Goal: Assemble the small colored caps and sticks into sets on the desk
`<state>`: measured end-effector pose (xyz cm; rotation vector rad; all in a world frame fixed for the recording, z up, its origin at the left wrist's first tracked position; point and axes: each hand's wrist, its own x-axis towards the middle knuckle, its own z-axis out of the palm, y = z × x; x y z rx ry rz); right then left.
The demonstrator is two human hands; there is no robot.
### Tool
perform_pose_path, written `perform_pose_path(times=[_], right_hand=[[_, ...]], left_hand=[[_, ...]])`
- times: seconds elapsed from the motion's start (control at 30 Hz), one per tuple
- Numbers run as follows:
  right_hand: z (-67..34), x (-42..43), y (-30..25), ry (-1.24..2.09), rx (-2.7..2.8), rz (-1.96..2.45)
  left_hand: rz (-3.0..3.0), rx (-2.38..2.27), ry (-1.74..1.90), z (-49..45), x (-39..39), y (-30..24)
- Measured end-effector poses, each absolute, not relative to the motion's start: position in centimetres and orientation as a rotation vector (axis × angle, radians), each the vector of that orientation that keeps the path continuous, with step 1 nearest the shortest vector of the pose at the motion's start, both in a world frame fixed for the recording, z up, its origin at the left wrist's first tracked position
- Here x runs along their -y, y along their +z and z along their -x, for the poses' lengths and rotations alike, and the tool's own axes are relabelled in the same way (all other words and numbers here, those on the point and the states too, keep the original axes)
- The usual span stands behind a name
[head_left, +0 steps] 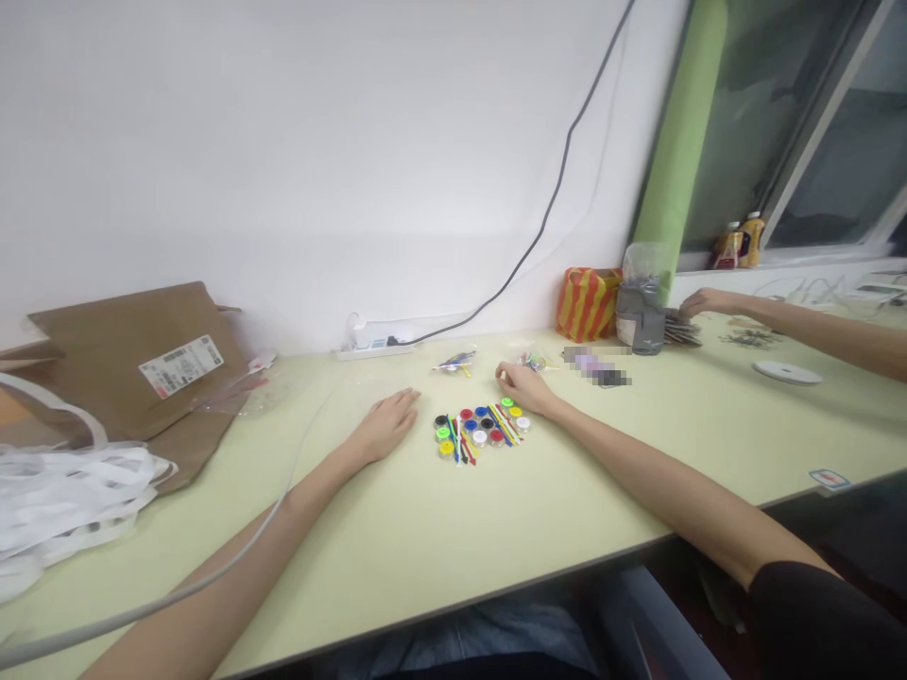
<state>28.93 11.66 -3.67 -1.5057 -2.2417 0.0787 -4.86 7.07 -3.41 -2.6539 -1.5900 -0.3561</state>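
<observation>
My left hand lies flat on the pale green table, fingers stretched out and nothing in them. To its right several small round pieces with coloured tops, such as a yellow one, sit in a cluster. Thin coloured arrow-shaped sticks lie among them in two bunches. My right hand rests just behind the cluster, beside a bright green round piece. Its fingers are curled together, and whatever they may hold is hidden. Clear bags of small coloured parts, one between my hands, lie farther back.
Brown cardboard packaging and a heap of white strapping stand left. A power strip runs along the wall. A striped bag and grey container are back right. Another person's hand works beyond, near a white disc.
</observation>
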Motion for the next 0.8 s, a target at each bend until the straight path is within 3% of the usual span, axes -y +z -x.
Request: perform_pose_path(times=[0.37,0.8], right_hand=[[-22.5,-18.5,-1.3,0.108,2.527,1.146],[-23.7,-18.9,1.2,0.218,2.593,1.218]], left_hand=[[2.640,1.533,-0.436,4.8,-7.0,-3.4],[2.641,1.511,-0.451,4.7,-6.6,-3.4]])
